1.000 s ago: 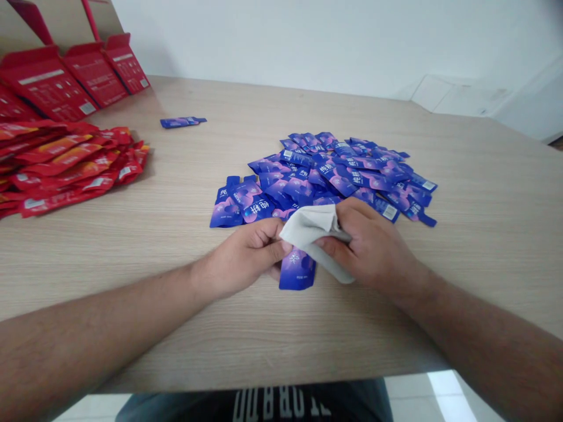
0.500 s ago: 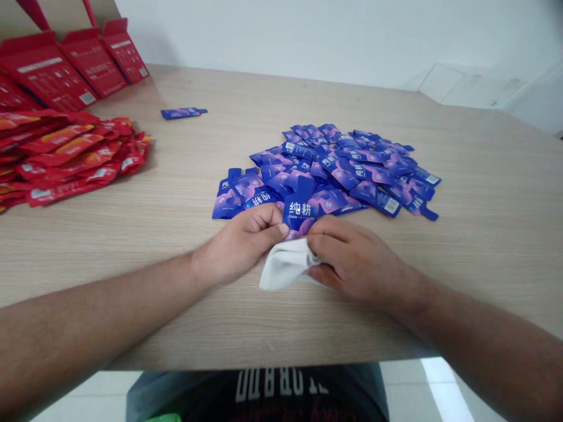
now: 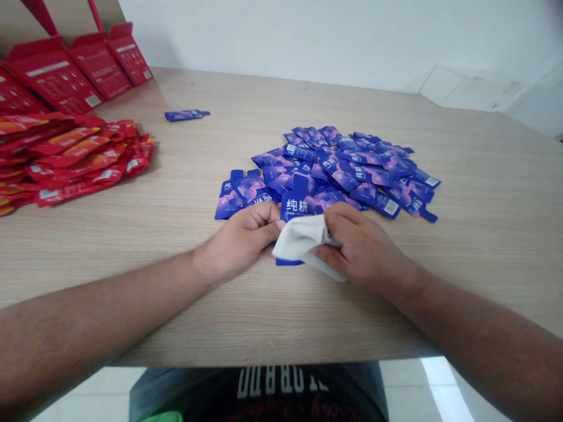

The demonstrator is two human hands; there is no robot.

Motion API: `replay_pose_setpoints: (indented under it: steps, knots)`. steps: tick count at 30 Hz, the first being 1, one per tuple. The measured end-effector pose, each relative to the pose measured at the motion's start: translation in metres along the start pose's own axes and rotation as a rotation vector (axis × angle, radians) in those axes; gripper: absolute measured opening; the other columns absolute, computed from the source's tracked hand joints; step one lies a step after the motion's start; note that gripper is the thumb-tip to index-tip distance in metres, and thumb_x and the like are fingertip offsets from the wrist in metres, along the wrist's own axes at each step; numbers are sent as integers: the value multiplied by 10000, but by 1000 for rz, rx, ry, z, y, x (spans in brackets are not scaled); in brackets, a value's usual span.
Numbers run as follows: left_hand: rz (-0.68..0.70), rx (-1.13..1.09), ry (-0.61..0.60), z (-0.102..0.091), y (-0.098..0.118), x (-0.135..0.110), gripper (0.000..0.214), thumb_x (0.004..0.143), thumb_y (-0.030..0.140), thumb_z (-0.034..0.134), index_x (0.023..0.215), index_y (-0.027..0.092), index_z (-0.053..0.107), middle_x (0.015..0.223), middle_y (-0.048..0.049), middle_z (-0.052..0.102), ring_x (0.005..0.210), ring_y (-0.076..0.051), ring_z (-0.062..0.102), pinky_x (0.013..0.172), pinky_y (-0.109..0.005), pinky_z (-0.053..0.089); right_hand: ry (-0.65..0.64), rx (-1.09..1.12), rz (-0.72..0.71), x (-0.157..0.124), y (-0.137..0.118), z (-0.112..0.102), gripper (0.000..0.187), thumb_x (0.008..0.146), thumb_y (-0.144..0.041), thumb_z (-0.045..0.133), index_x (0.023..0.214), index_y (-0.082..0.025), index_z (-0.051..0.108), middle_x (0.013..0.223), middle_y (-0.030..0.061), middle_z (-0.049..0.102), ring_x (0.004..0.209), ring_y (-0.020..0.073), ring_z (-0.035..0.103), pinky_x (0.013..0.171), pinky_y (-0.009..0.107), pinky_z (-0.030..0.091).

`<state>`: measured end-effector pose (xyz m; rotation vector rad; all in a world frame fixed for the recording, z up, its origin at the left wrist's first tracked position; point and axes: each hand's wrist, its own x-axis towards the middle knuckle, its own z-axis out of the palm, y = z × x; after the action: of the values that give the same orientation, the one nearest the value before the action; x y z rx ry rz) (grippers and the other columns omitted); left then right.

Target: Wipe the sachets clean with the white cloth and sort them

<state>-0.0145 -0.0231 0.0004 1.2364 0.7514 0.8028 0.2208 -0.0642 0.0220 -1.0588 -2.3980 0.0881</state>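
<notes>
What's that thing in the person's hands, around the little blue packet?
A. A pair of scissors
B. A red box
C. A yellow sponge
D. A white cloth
D. The white cloth is held between the left hand and the right hand, folded around the lower part of the blue packet.

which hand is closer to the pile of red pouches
Left. The left hand is right of the red pouches across the tabletop; the right hand sits farther off, beyond the left hand.
</notes>
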Motion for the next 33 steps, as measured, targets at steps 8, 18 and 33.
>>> replay_pose_setpoints:
  steps: [8, 18, 33]
  knots:
    - [15, -52, 6, -1, -1, 1, 340, 846, 397, 777, 796, 174, 525, 658, 44, 552, 568, -84, 495, 540, -203, 392, 32, -1, 29, -1, 1, 0, 179, 986, -360, 615, 985, -185, 575, 997, 92, 621, 926, 243, 603, 799, 369, 512]
    - [4, -54, 23, 0, 2, -1, 328, 848, 380, 773, 794, 173, 525, 657, 39, 563, 563, -84, 501, 536, -201, 397, -5, 5, 0, -1, 3, 2, 151, 982, -338, 616, 967, -202, 554, 996, 79, 617, 921, 234, 600, 790, 363, 510]
    - [19, -41, 13, -2, 0, 0, 330, 852, 390, 770, 801, 174, 526, 658, 43, 549, 565, -80, 493, 542, -199, 400, 64, -19, 31, 0, 5, 2, 180, 989, -368, 611, 983, -197, 555, 1001, 84, 615, 941, 243, 603, 823, 366, 507]
